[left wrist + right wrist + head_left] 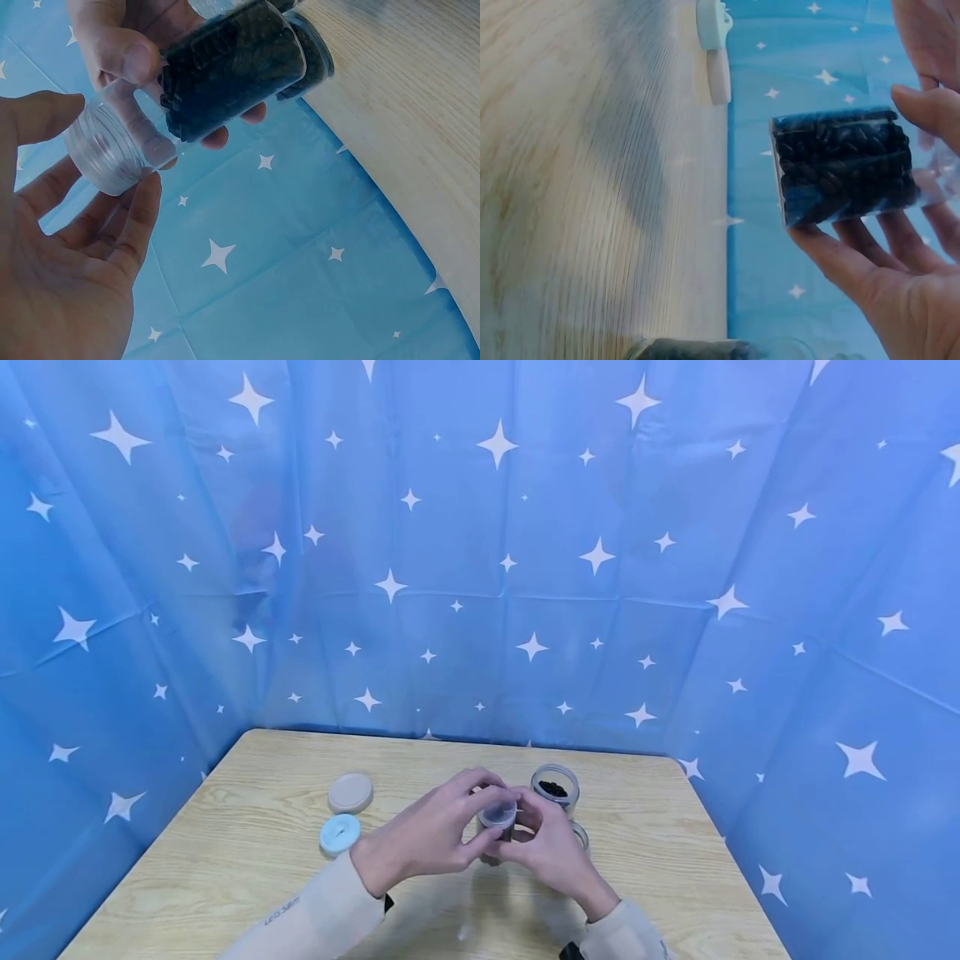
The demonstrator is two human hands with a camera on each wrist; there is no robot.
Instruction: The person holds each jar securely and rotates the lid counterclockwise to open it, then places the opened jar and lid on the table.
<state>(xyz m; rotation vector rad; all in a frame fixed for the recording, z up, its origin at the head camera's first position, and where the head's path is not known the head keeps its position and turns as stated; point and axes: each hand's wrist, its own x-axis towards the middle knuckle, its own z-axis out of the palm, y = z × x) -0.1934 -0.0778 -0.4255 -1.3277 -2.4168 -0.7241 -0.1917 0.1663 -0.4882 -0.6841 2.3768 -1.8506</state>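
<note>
A clear jar (497, 814) stands upright between my two hands above the table. Black bean-like seeds fill much of its body, plain in the right wrist view of the jar (844, 169); its upper part holds none. My right hand (553, 850) grips the jar's body, thumb on one side and fingers on the other. Around the clear threaded top end (105, 146) curl the thumb and fingers of my left hand (438, 831). Whether a clear cap sits on that end, I cannot tell.
Behind the right hand stands an uncovered jar (569, 806) with black contents, and another jar (582, 837) is partly hidden. A pale round lid (350, 793) and a light blue lid (340, 834) lie left on the wooden table (247, 827). A starry blue curtain surrounds it.
</note>
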